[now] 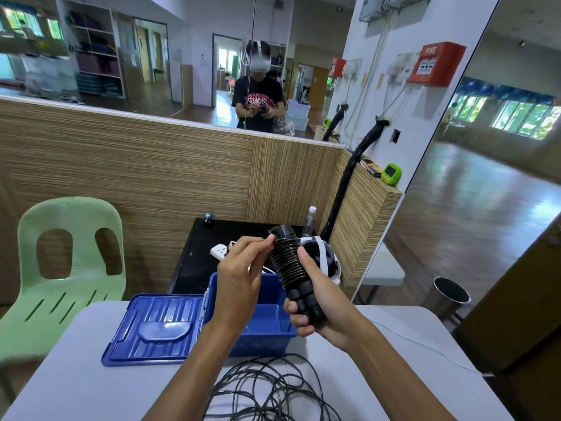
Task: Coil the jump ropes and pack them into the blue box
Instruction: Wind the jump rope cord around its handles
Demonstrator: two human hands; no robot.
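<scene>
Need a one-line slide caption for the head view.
Right hand grips rope-wound jump rope handles while left hand pinches the rope end, above the open blue box; loose rope lies on the table.

Bright, even daylight indoors. Windows [525,117] far right of grip and upper left blow out greenish-white. Glossy wood floor [473,189] right of grip carries broad pale glare. Soft shadows only; faint one under blue box [267,317] just below grip. Strong wide-angle bend: wall edges and green chair [65,268] far left curve outward. Hands and handle at centre sharp; mirror reflection above grip softer, upper-left corner smeared.
</scene>
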